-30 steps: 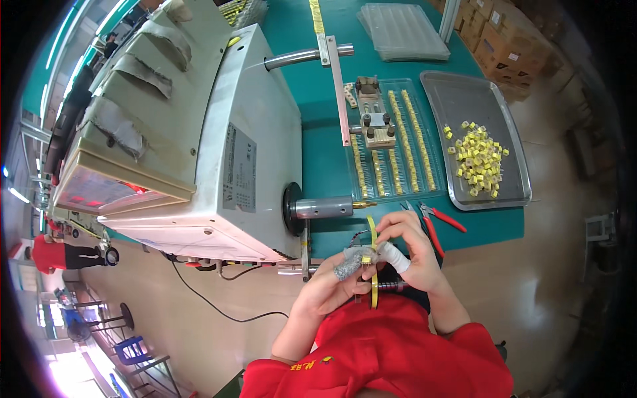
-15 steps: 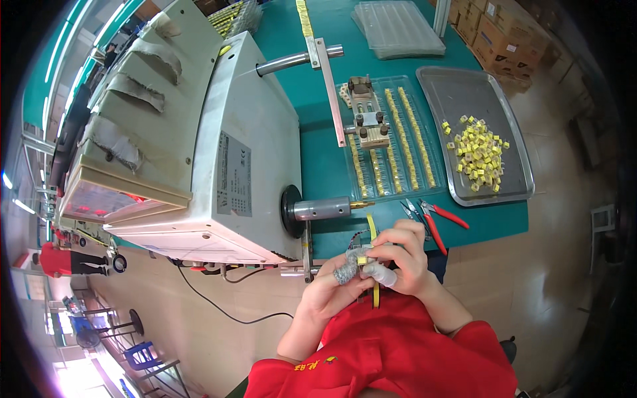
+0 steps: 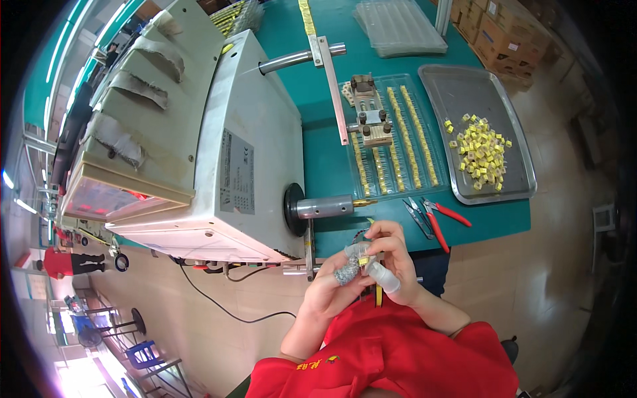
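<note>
Close in front of the red shirt, my two hands meet around one small part, a yellow-wrapped coil (image 3: 363,261). My left hand (image 3: 326,286) pinches it from the left, its thumb covered in a grey wrap. From the right, my right hand (image 3: 401,265) closes on the same coil, with a white wrap on its thumb. A strip of yellow tape (image 3: 379,296) hangs below the fingers, and a small tip of it shows above them. Just beyond, the winding machine's spindle (image 3: 325,207) sticks out to the right, with a thin brass-coloured tip.
A metal tray (image 3: 443,126) holds a heap of yellow coils (image 3: 481,154). Red-handled pliers (image 3: 436,229) and small snips (image 3: 418,217) lie at the table's near edge. Behind the metal clamp fixture (image 3: 370,119), a clear plastic tray (image 3: 424,93) carries rows of coils. The machine (image 3: 255,166) stands left.
My right fingers have shifted slightly left and curled closer over the coil. The yellow tape that stood up above my hands now mostly drops out of sight. The view has shifted a little.
</note>
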Demonstrator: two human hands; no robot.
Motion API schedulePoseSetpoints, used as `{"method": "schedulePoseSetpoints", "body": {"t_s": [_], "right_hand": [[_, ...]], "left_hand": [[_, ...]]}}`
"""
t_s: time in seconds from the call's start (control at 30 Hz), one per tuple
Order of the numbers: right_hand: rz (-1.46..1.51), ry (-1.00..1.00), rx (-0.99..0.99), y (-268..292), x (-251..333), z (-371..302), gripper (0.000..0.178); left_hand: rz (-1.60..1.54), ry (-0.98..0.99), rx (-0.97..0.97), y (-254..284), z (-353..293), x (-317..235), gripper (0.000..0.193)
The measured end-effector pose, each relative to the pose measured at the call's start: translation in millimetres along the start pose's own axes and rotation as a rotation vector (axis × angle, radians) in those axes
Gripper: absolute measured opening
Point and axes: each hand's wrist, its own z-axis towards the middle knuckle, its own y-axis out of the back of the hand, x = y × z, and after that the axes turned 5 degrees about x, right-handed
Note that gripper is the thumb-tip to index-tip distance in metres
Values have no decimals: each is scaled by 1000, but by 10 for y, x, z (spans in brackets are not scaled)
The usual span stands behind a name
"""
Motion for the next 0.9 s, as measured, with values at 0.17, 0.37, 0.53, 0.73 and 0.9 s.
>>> {"method": "schedulePoseSetpoints", "body": {"t_s": [0.17,0.37,0.53,0.73,0.9], "right_hand": [[144,-62,-1,-22,-8,-17,20],[396,-126,37,-53,16,61,20],[32,-13,-53,-57,57,56,18],[-473,189,-66,164,87,57,29],[-761,288,-94,235,58,32,36]], "left_hand": [[58,-45,20,-37,20,-2,36],[159,-108,7,2,-10,-21,35],[246,-153,-38,-64,3,34,31],[-34,-45,160,54,97,135,25],[-62,18,43,-37,92,116,11]]}}
